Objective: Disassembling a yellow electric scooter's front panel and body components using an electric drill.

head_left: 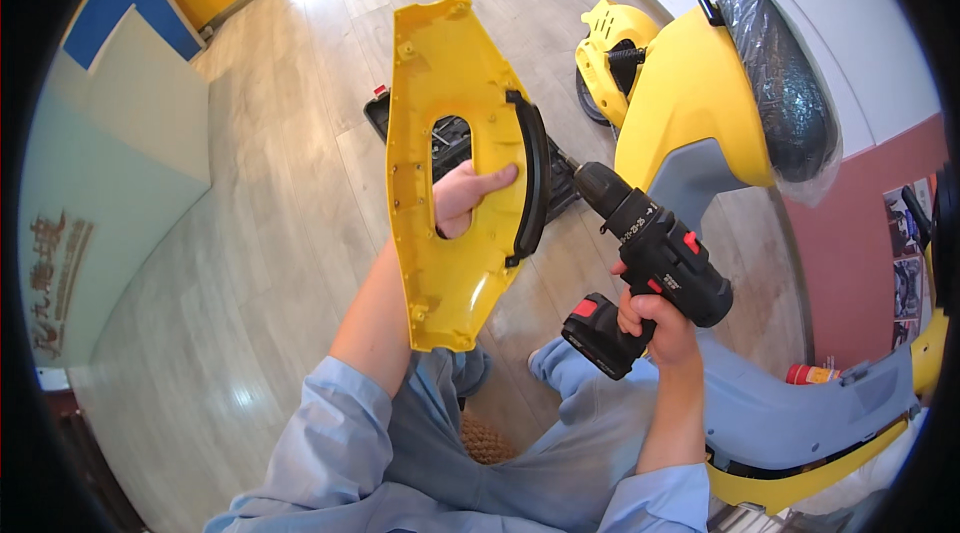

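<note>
A yellow plastic scooter panel (pixel 440 263) is held up in front of me, its hollow inner side with small screw posts facing me. My left hand (pixel 468 195) grips it at the oval opening, thumb lying over the inner face. A curved black strip (pixel 535 173) runs along the panel's right edge. Wrapped round the handle of a black cordless drill (pixel 668 258) with red buttons is my right hand (pixel 655 323). The drill's tip points up and left, close to the black strip; whether they touch I cannot tell.
An open black tool case (pixel 378 113) lies on the wood floor behind the panel, partly hidden. To the right stands a yellow and grey scooter (pixel 690 103) with a plastic-wrapped black seat (pixel 780 83). A red and yellow container (pixel 812 374) sits by its grey footboard (pixel 800 428).
</note>
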{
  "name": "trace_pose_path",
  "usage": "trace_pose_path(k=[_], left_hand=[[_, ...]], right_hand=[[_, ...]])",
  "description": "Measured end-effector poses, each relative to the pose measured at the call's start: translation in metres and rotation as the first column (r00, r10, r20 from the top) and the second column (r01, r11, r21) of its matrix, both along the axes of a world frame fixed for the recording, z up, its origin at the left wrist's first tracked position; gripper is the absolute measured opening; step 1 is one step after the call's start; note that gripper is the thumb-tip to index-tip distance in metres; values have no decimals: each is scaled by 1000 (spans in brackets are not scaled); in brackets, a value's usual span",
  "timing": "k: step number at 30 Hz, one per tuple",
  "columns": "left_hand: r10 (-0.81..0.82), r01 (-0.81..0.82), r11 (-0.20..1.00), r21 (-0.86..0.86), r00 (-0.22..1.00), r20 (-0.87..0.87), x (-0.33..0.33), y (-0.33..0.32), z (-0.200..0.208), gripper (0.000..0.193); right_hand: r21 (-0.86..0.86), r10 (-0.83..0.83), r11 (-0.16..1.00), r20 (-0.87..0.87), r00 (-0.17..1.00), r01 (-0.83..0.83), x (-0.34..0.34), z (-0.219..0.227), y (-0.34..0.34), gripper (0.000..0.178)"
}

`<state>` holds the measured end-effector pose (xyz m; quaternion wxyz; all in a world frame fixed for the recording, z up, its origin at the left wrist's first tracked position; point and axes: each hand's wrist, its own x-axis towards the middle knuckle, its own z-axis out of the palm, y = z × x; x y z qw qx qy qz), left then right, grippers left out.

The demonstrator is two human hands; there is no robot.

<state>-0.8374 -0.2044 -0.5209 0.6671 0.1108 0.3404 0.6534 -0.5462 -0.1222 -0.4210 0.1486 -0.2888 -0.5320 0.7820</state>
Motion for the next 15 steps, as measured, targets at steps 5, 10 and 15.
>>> trace_pose_path(k=[5,10,15], left_hand=[[-42,35,998,-46,987,-156,11,3,1,33],[-119,83,988,-130,947,-300,21,11,3,34],[-171,124,977,-174,941,-291,26,13,1,39]], right_hand=[[3,-47,999,-50,998,47,0,-1,-2,42],[95,-88,992,30,996,84,-2,-4,-2,37],[74,-180,982,62,982,175,-6,-3,0,36]])
